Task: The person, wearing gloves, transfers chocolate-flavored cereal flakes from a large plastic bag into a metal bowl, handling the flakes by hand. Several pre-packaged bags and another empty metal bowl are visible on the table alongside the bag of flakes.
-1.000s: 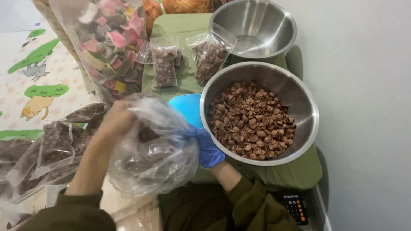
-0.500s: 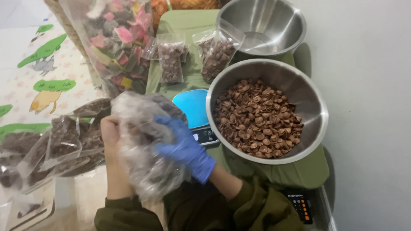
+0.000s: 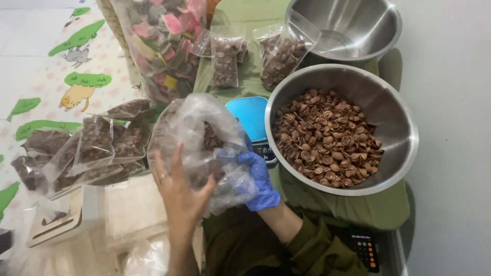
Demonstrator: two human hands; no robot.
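Your left hand (image 3: 180, 191), bare, lies with fingers spread flat against the near side of the clear bag (image 3: 202, 148), pressing rather than closing on it. Your right hand (image 3: 257, 178), in a blue glove, is curled around the bag's right side, gripping the crumpled plastic. The bag is held up between both hands, above your lap and just left of the big bowl (image 3: 341, 128); brown pieces show dimly inside it.

The big bowl, steel, sits on a green cloth (image 3: 358, 207) and is filled with brown shell-like pieces. Beyond it stands an empty steel bowl (image 3: 343, 28). A scale (image 3: 251, 120) with a blue top lies between the bag and the big bowl, partly hidden.

Two small clear packets (image 3: 225, 61) of brown pieces stand on the cloth at the far end. A tall clear sack (image 3: 161, 46) of pink, yellow and dark pieces stands left of them. A pile of sealed packets (image 3: 84, 151) lies to your left. A calculator (image 3: 364, 248) sits near your right elbow.
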